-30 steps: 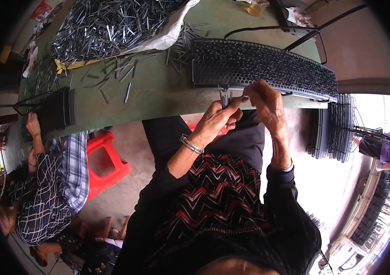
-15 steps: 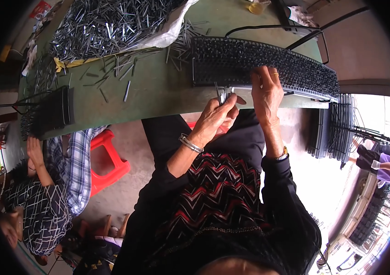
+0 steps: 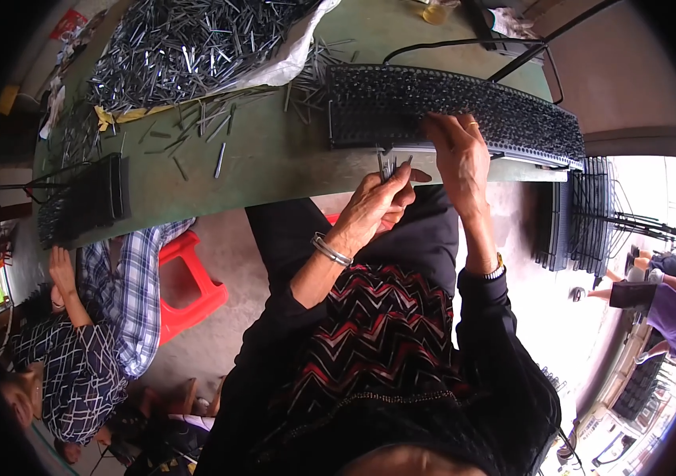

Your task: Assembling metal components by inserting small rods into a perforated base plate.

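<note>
My left hand (image 3: 369,208) is closed around a small bunch of thin metal sticks (image 3: 386,165), which poke up past the thumb and fingers. It hovers just in front of a long black perforated rack (image 3: 504,111). Dark stick ends fill many of the rack's holes, while the near left part shows bare holes. Over that part, the fingers of my right hand (image 3: 465,163) are pinched together close to the surface. Whatever sits between those fingertips is too small and hidden to make out.
A heap of dark metal sticks (image 3: 195,51) lies on a white sheet (image 3: 298,51) on the green table (image 3: 250,170), with loose ones around it. At left, a person (image 3: 76,349) sits by another rack (image 3: 88,198) near a red stool (image 3: 195,297). More racks (image 3: 584,214) stand at right.
My right hand has shifted slightly left along the rack, still pinched. The left hand keeps its bunch in nearly the same place. At far right, a person in purple has moved.
</note>
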Demonstrator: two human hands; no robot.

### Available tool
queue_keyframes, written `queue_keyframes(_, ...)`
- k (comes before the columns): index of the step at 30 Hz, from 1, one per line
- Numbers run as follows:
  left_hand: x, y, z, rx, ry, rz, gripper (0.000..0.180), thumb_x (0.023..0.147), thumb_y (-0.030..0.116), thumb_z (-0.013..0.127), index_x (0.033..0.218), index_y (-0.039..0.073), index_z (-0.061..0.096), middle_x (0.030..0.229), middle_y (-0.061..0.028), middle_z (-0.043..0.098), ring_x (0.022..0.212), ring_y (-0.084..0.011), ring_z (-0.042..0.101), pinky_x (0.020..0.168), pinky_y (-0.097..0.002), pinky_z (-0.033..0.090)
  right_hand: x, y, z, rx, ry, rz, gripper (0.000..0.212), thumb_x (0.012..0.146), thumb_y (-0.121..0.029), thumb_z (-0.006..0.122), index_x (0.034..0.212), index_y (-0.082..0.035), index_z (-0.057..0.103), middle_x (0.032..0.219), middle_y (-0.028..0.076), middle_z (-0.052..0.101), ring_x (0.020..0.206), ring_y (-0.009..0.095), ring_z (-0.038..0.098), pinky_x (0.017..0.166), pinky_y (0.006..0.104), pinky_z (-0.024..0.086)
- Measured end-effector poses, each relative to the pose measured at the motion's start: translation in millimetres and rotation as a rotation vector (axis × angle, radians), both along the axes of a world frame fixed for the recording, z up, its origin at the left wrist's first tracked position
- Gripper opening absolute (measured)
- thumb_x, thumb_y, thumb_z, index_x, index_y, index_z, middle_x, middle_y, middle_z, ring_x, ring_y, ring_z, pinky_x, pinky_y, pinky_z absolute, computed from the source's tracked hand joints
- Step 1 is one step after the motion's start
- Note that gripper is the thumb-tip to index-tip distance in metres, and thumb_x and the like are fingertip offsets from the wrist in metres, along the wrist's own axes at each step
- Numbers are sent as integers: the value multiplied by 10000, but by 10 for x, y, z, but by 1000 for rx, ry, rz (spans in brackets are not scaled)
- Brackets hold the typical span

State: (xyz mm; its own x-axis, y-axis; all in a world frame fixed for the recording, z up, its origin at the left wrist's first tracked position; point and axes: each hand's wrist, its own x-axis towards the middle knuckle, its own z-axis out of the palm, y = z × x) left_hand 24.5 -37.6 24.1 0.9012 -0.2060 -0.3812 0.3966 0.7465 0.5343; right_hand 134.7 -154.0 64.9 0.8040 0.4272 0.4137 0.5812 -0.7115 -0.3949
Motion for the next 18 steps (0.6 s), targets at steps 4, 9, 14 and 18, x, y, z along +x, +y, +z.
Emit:
queue_keyframes(4,8,-22,-56,46,-47,-17,395,942,422,530,974,37,614,633,64,402,460,-7,256,407,-193,185,-130,-173,167,38,568,163,125,855,-115,624,919,-10,648,826,58,558,733,176,598,649,296,475)
queue_keyframes(9,25,-143,-55,17,-34,0,361,954,404,516,938,46,560,627,57,394,473,-12,267,407,-197,196,-210,-262,205,321,802,198,86,873,-69,569,879,9,606,744,45,592,701,117,577,630,246,456)
queue_keyframes(14,12,-122,-66,143,5,17,295,956,399,513,998,118,593,721,58,475,606,-24,419,539,-168,362,-186,-233,180,311,259,-101,60,889,-68,558,923,-31,590,708,32,601,611,91,542,572,249,441)
queue_keyframes(18,27,-170,-56,200,83,39,302,955,400,514,977,111,598,739,48,512,603,-23,414,544,-164,365,-25,-208,-20,282,-12,-75,42,887,-49,579,925,-38,590,705,44,602,589,101,553,534,250,438)
